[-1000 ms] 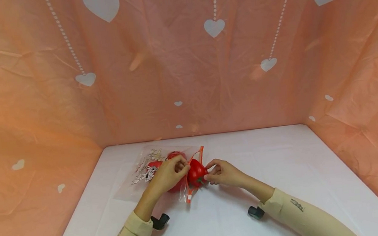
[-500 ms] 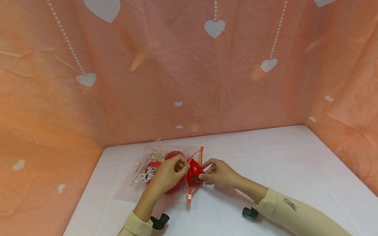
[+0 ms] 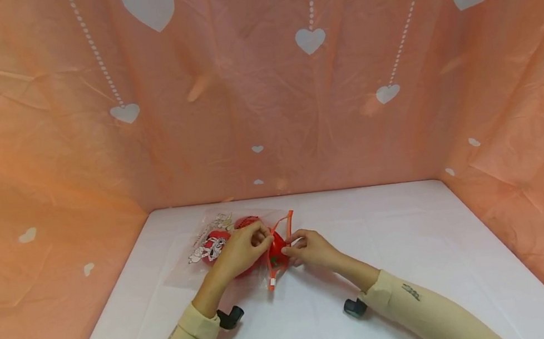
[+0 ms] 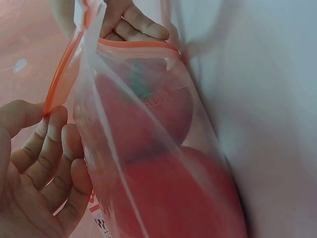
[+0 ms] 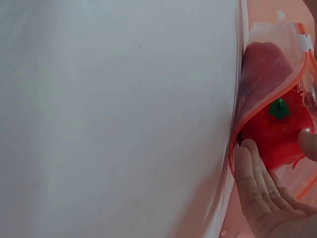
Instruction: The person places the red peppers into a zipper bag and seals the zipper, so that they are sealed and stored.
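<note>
A clear zip bag (image 3: 182,266) with an orange zip edge and printed cartoon figures lies on the table, its mouth facing right. My left hand (image 3: 243,248) pinches the orange edge between thumb and forefinger, as the left wrist view shows. At the mouth, a glossy red bell pepper (image 5: 282,129) with a green stem sits mostly inside. My right hand (image 3: 313,248) holds it with the thumb on one side and the fingers on the other, fingertips at the orange edge. Deeper in the bag are more red items (image 3: 217,243), partly hidden by the print and my left hand.
The white table (image 3: 384,224) runs back to an orange curtain (image 3: 285,112) printed with hearts, which also closes off both sides. Dark wrist-camera mounts (image 3: 231,318) show beneath both sleeves. A white slider (image 3: 272,282) sits at the near end of the bag's zip.
My right hand has moved left, and the bell pepper has gone from the bag's mouth further inside. The red items within have shifted slightly left. My left hand has stayed at the edge.
</note>
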The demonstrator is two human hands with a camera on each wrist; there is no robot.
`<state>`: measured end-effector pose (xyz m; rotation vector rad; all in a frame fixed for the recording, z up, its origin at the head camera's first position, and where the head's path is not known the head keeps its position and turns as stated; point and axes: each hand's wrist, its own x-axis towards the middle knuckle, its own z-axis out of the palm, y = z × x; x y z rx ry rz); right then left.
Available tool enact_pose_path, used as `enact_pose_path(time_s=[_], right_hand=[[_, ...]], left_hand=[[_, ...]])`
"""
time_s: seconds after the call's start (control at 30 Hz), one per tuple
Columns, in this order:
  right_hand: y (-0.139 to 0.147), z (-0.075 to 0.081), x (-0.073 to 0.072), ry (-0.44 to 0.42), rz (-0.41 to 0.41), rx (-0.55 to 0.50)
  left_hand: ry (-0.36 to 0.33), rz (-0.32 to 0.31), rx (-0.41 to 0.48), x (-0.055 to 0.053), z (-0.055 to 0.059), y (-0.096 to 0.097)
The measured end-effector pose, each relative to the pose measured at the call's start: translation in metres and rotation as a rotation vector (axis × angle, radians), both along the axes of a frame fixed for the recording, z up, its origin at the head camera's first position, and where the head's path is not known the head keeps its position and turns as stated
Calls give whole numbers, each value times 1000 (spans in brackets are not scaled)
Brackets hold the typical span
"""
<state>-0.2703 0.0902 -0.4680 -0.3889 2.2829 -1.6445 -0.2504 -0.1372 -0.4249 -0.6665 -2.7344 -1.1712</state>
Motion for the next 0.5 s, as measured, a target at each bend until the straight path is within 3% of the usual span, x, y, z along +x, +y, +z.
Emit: enact_pose_path(time_s=[0.5], right_hand=[[-13, -3, -8, 32, -20, 4]], left_hand=[[27, -3, 4, -4, 1, 4]])
